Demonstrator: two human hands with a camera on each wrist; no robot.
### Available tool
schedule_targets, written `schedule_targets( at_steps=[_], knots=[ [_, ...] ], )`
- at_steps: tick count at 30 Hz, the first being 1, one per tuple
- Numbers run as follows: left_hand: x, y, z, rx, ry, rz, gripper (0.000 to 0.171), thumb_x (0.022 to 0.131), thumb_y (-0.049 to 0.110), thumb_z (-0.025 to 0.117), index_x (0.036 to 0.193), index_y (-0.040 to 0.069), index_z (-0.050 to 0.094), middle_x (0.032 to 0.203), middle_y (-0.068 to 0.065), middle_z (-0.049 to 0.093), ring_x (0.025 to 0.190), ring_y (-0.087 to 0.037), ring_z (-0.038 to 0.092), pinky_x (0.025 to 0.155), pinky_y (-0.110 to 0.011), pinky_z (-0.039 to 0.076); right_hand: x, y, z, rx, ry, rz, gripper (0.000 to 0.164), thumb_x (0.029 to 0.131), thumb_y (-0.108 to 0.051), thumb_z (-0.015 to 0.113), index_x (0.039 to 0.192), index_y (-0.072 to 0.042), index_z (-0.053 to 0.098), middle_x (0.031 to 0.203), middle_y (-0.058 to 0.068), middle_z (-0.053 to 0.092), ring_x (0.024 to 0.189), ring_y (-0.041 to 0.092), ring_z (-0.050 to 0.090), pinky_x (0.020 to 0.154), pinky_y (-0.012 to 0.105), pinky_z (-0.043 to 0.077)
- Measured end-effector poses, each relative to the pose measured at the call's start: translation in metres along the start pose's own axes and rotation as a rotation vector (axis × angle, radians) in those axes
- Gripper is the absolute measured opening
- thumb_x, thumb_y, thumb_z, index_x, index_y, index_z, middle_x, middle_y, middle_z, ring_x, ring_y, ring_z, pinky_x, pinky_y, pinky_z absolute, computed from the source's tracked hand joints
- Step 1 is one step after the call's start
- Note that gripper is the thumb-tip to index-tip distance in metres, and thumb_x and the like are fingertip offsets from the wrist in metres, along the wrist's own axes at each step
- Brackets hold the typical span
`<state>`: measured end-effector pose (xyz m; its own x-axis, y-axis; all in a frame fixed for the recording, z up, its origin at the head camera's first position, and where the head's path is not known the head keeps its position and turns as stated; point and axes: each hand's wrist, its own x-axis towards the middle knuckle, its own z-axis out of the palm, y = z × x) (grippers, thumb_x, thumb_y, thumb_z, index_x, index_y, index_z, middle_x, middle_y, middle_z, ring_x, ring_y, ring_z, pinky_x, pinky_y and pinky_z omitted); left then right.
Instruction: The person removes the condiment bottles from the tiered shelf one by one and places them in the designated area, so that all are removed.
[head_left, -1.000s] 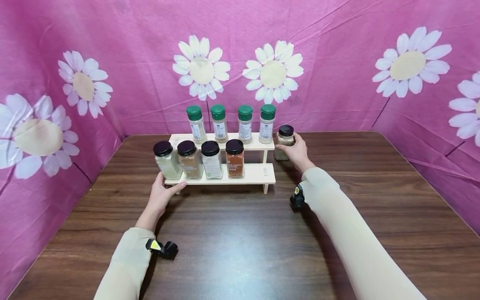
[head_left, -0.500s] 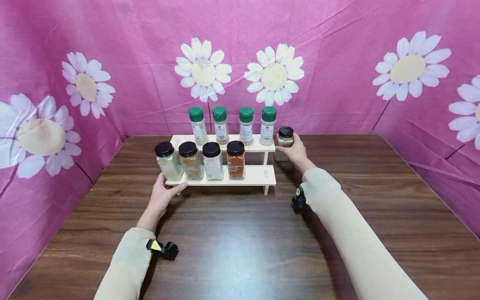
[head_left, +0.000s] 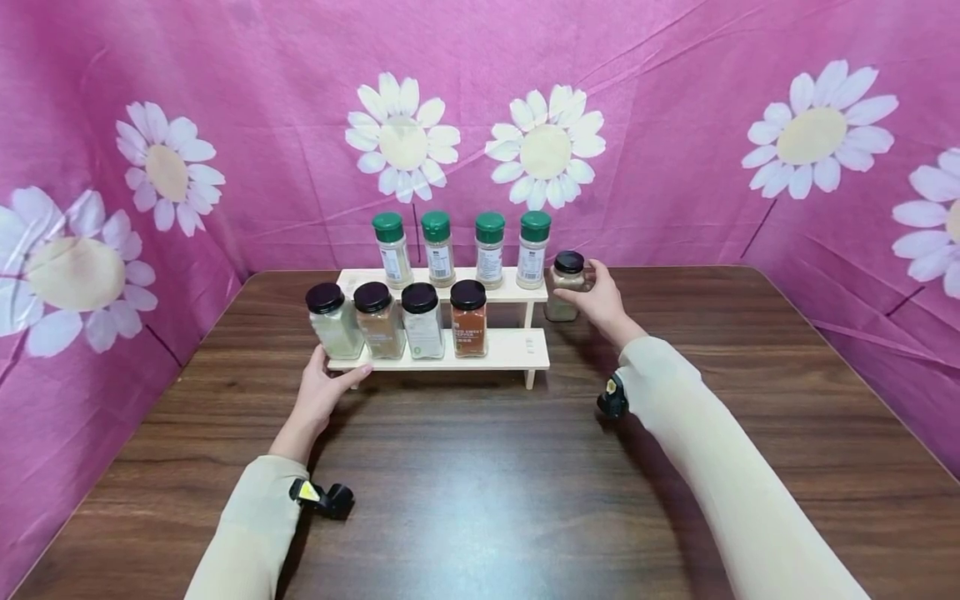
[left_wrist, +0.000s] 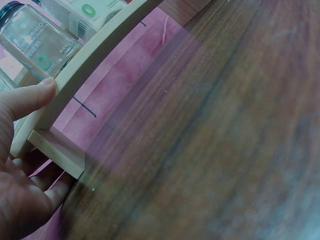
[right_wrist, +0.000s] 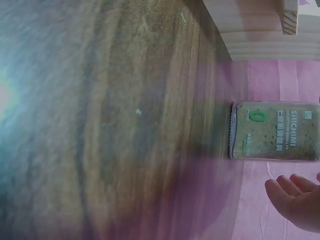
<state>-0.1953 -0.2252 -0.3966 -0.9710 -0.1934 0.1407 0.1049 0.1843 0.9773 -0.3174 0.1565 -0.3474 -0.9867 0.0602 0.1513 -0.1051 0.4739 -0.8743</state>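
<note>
On the brown table (head_left: 450, 500), a two-step wooden rack (head_left: 517, 350). Held at its left end by the left hand (head_left: 320, 392), thumb above, fingers under. By the right hand (head_left: 602, 300), with fingers apart, the "SHICHIMI" jar (right_wrist: 277, 132), upright on the table just beside the rack. On the low step, the red "SWEET PEPPER" jar (head_left: 469, 325).

Fingers of the left hand (head_left: 319, 396) are partly hidden by the rack (head_left: 512, 353) in the head view; print on the green-capped bottles (head_left: 490, 262), between the hands, is too small to read. The right wrist view's edge cuts off the top of the jar (right_wrist: 276, 131) beside the right hand (right_wrist: 297, 202) and much of that hand; the counter (right_wrist: 135, 135) nearby is blurred
</note>
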Motion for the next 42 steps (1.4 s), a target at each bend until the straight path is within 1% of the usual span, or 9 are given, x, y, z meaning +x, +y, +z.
schedule_targets(
  at_steps=[7,13,16,19,23,27,31,36,42],
  knots=[
    [-0.001,0.002,0.000,0.003,-0.001,-0.015,0.059,0.073,0.005,0.068,0.121,-0.001,0.034,0.113,-0.012,0.045,0.088,-0.011,0.044,0.067,-0.018,0.038,-0.007,0.002,-0.005,0.037,0.002,-0.014,0.081,0.071,-0.015,0.070,0.133,0.002,0.020,0.121,0.023,0.038,0.109,0.033,0.038,0.089,0.037,0.032],
    [-0.001,0.002,0.000,0.007,0.004,-0.018,0.059,0.073,0.005,0.068,0.121,0.000,0.034,0.113,-0.011,0.045,0.087,-0.011,0.044,0.066,-0.018,0.038,-0.016,0.004,-0.009,0.060,0.002,-0.015,0.079,0.072,-0.016,0.070,0.133,0.000,0.022,0.121,0.024,0.037,0.109,0.034,0.037,0.089,0.038,0.032],
    [-0.001,0.001,0.000,0.008,0.004,-0.021,0.059,0.073,0.005,0.068,0.120,0.000,0.034,0.112,-0.012,0.045,0.087,-0.011,0.044,0.066,-0.018,0.038,-0.023,0.003,-0.010,0.095,-0.002,-0.043,0.079,0.071,-0.014,0.070,0.132,0.002,0.023,0.121,0.025,0.038,0.108,0.035,0.038,0.089,0.039,0.032],
    [-0.001,0.000,0.000,0.007,0.004,-0.025,0.059,0.073,0.005,0.068,0.121,-0.001,0.034,0.113,-0.012,0.045,0.088,-0.012,0.043,0.067,-0.018,0.038,-0.036,-0.008,-0.014,0.136,-0.016,-0.061,0.076,0.073,-0.009,0.069,0.131,0.005,0.022,0.121,0.028,0.037,0.109,0.038,0.037,0.090,0.041,0.031],
    [-0.001,0.000,0.001,0.003,0.007,-0.027,0.060,0.073,0.005,0.068,0.121,0.000,0.034,0.115,-0.012,0.044,0.092,-0.013,0.042,0.070,-0.018,0.037,-0.046,-0.013,-0.017,0.152,-0.029,-0.069,0.073,0.074,-0.008,0.067,0.130,0.005,0.023,0.120,0.028,0.037,0.109,0.038,0.037,0.090,0.041,0.031],
    [0.000,0.000,0.001,0.004,0.006,-0.030,0.060,0.072,0.004,0.068,0.122,0.000,0.033,0.116,-0.011,0.043,0.094,-0.013,0.041,0.071,-0.019,0.036,-0.050,-0.007,-0.015,0.173,-0.027,-0.084,0.072,0.073,-0.010,0.068,0.130,0.003,0.026,0.119,0.025,0.040,0.108,0.035,0.040,0.089,0.040,0.032],
    [0.000,0.000,0.000,0.004,0.009,-0.029,0.060,0.072,0.004,0.068,0.122,0.000,0.033,0.117,-0.012,0.043,0.094,-0.013,0.041,0.071,-0.019,0.036,-0.060,-0.013,-0.012,0.222,-0.036,-0.107,0.069,0.073,-0.007,0.068,0.129,0.004,0.028,0.119,0.026,0.041,0.107,0.036,0.040,0.088,0.042,0.033],
    [0.000,0.000,0.000,0.009,0.007,-0.031,0.061,0.073,0.005,0.068,0.122,0.000,0.033,0.117,-0.012,0.043,0.096,-0.013,0.040,0.072,-0.019,0.035,-0.071,-0.021,-0.008,0.250,-0.034,-0.146,0.065,0.073,-0.005,0.067,0.126,0.005,0.031,0.117,0.027,0.042,0.105,0.036,0.042,0.088,0.044,0.032],
    [0.000,0.000,0.000,0.004,0.003,-0.024,0.062,0.072,0.004,0.068,0.123,0.000,0.033,0.118,-0.012,0.043,0.097,-0.013,0.040,0.074,-0.019,0.034,-0.081,-0.028,0.001,0.325,-0.028,-0.213,0.058,0.071,0.004,0.066,0.120,0.008,0.035,0.112,0.026,0.044,0.102,0.035,0.043,0.086,0.044,0.033]
  ],
)
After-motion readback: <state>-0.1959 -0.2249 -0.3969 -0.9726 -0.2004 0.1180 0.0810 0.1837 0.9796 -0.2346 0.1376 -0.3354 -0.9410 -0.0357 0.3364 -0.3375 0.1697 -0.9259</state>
